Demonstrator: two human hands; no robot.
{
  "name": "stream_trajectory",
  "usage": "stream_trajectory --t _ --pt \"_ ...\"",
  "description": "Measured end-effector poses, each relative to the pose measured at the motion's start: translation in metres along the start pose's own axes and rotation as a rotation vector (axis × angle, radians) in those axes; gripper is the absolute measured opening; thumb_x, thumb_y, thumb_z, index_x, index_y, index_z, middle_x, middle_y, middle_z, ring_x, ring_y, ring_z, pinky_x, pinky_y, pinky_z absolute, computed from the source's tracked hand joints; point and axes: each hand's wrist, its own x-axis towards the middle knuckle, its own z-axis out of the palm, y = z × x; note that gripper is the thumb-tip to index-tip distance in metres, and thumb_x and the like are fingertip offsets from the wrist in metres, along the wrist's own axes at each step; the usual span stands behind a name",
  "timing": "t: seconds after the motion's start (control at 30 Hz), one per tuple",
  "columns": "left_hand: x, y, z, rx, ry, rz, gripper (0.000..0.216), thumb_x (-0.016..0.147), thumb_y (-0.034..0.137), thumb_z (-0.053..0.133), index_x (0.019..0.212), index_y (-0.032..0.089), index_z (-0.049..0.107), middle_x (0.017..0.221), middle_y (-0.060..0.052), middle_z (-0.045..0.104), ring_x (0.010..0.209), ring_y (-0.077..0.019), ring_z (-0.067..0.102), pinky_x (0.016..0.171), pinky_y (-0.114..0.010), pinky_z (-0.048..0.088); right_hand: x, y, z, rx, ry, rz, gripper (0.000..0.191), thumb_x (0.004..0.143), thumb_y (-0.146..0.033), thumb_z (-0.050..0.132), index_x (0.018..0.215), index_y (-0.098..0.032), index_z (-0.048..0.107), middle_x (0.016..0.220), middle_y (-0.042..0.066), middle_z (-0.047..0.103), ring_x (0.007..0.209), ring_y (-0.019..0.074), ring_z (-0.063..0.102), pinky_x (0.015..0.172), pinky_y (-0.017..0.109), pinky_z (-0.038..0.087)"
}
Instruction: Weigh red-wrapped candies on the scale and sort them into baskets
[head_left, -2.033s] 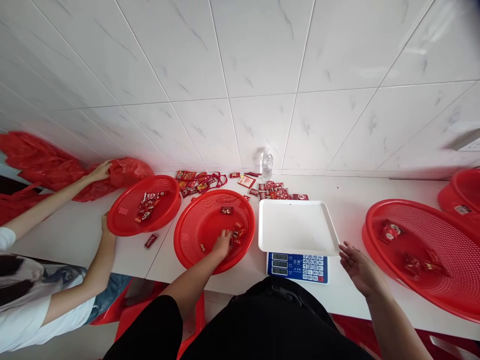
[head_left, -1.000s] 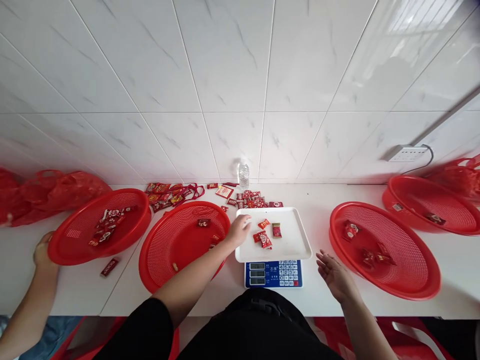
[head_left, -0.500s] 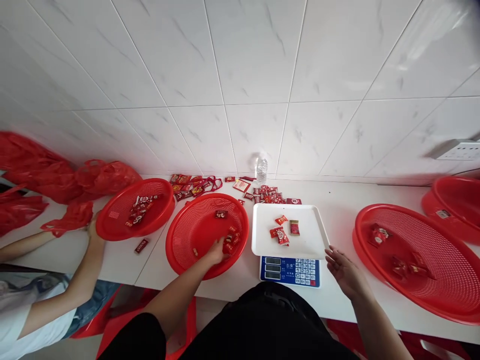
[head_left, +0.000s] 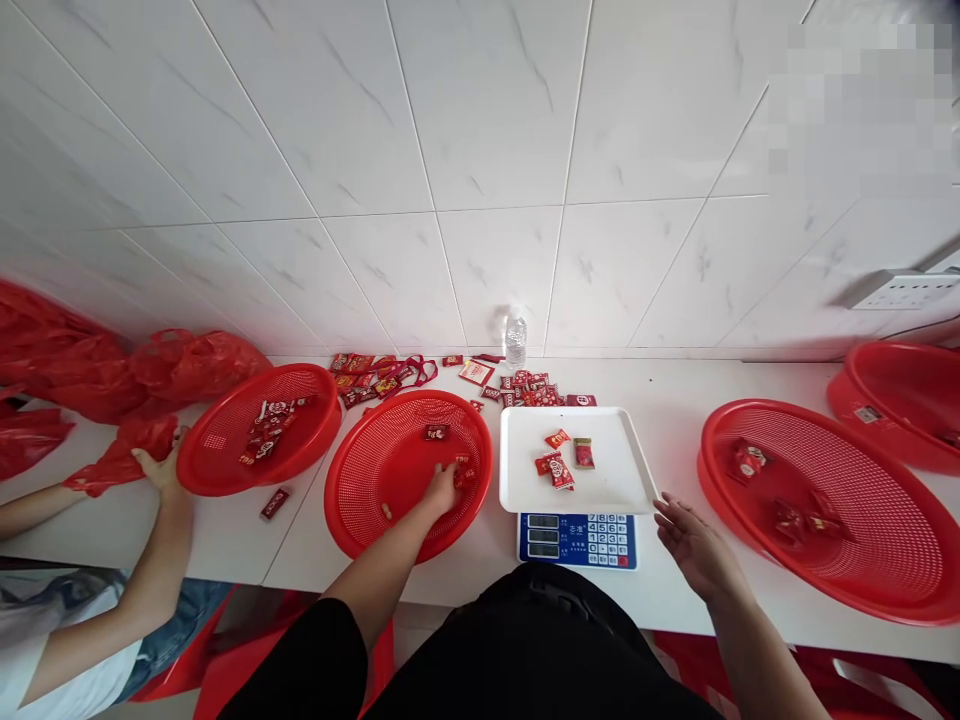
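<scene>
Tiled wall backs the worktop. At its front edge, left hand is among red sweets in a basket; grasp cannot be determined. Right hand, unclenched, empty, hovers by the near-right corner of the tray. Gentle gathering from beneath is advised. Tray, bare two seconds ago, now carries wrapped sweets.

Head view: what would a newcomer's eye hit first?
Probably the white tray on the blue-fronted scale, near the middle, with a few small wrapped packets on it. Then the red basket just left of it, with the person's left hand at the red packets inside; the open right hand is at the tray's near right corner.
</scene>
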Motion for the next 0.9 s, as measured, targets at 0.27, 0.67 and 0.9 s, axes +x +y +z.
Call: stream_trajectory --t 0.27,0.67,0.9 --pt "0.000 -0.002 -0.028 0.013 0.053 -0.034 0.020 0.060 0.002 0.056 0.071 0.019 0.053 0.072 0.000 0.056 0.065 -0.0148 0.056 0.058 -0.024 0.043 0.003 0.000 0.004 0.015 -0.023 0.005 0.038 0.062 -0.026 0.080 0.098 -0.024 0.067 0.093 0.000 0.070 0.074 0.0094 0.064 0.062 0.016 0.056" --pt "-0.034 0.127 0.043 -0.037 -0.329 0.411 0.031 0.071 0.018 0.061 0.103 0.019 0.066 0.105 -0.006 0.063 0.085 -0.0165 0.061 0.077 -0.028 0.052 -0.005 -0.006 0.024 -0.010 -0.048 -0.003 0.037 0.063 -0.029 0.080 0.097 -0.024 0.065 0.094 0.000 0.069 0.076 0.0107 0.064 0.064 0.018 0.054" --pt "-0.043 0.136 0.080 -0.050 -0.396 0.365 0.054 0.076 0.015 0.058 0.129 0.022 0.048 0.131 -0.010 0.051 0.112 -0.0212 0.055 0.089 -0.031 0.049 -0.002 -0.007 0.042 -0.627 -0.192 -0.197 0.046 0.082 -0.050 0.054 0.117 -0.021 0.055 0.116 0.010 0.063 0.098 0.0210 0.064 0.081 0.034 0.054"
